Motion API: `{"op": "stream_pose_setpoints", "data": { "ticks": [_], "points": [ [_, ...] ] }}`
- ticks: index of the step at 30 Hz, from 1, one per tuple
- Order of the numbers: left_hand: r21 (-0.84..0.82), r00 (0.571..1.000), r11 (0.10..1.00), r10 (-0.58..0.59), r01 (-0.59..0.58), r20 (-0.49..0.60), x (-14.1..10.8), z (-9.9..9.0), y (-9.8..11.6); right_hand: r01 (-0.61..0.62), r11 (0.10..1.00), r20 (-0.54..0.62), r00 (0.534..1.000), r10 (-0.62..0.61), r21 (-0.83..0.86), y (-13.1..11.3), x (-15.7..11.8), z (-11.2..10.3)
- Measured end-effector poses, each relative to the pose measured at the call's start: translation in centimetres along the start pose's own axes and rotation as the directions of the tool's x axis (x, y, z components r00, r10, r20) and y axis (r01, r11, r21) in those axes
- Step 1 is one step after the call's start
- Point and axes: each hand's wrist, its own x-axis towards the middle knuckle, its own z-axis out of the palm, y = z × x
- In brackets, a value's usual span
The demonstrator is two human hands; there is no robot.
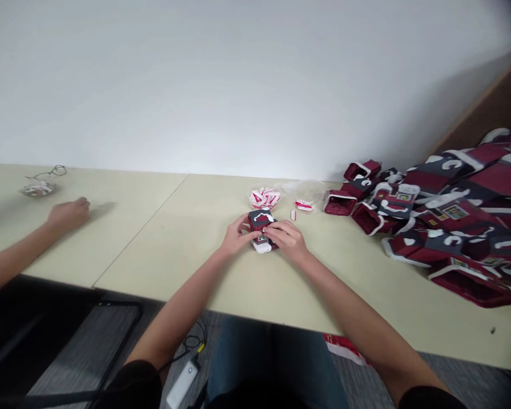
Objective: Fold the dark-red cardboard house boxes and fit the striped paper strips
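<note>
In the middle of the table sits a small dark red and grey model house (260, 218) with white trim and a yellow window. My left hand (237, 236) grips it from the left side, thumb across its front. From the right, my right hand (288, 237) is closed at the front of the house, its fingertips meeting my left thumb around a tiny whitish spot that I cannot make out. Just behind the house is a clear bowl of red and white pieces (264, 198). A single red and white piece (293, 215) lies right of it.
A clear round container (311, 196) holds red and white pieces. A heap of similar model houses (451, 210) covers the table's right side. At left are another person's hand (69, 212), glasses (51, 171) and a small container (38, 189). A white power bank (182, 384) is below.
</note>
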Motion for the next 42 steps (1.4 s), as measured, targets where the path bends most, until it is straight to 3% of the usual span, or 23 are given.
{"op": "stream_pose_setpoints", "data": {
  "ticks": [7, 15, 20, 27, 30, 33, 35, 38, 42],
  "points": [
    [0.037, 0.999, 0.999, -0.041, 0.040, 0.032, -0.1, -0.1, 0.5, 0.048, 0.999, 0.084, 0.995, -0.050, 0.018, -0.3, 0.2, -0.8],
    [0.044, 0.997, 0.998, 0.049, -0.052, 0.064, 0.2, -0.2, -1.0, 0.097, 0.995, -0.008, 0.995, -0.097, 0.033, -0.7, 0.9, -0.3],
    [0.001, 0.993, 0.997, 0.077, -0.078, 0.091, 0.3, -0.2, -1.0, 0.066, 0.997, 0.016, 0.998, -0.066, 0.045, -0.8, 1.2, -0.6],
    [-0.042, 0.998, 0.999, 0.027, -0.024, 0.061, 0.2, 0.0, -0.2, 0.027, 0.995, 0.077, 0.997, -0.020, -0.097, 0.1, 0.6, -1.4],
    [-0.040, 0.998, 0.998, -0.044, 0.045, 0.040, 0.2, 0.3, -0.2, -0.084, 0.994, 0.035, 0.996, 0.087, -0.067, 0.3, 0.3, -1.1],
    [-0.017, 0.996, 0.997, -0.073, 0.074, 0.052, 0.1, 0.4, 0.0, -0.349, 0.935, -0.032, 0.936, 0.351, 0.057, 0.6, -0.1, -0.8],
    [-0.011, 0.996, 0.999, -0.035, 0.037, 0.086, 0.1, 0.3, 0.1, -0.498, 0.847, 0.053, 0.866, 0.497, 0.186, 0.9, -0.5, -0.6],
    [-0.012, 0.991, 0.999, 0.039, -0.038, 0.127, 0.0, 0.2, 0.4, -0.626, 0.703, 0.280, 0.780, 0.560, 0.338, 1.5, -1.2, -0.4],
    [0.006, 0.988, 0.997, 0.081, -0.082, 0.130, -0.1, 0.1, 0.3, -0.680, 0.641, 0.329, 0.733, 0.595, 0.355, 1.9, -1.9, -0.2]
  ]
}}
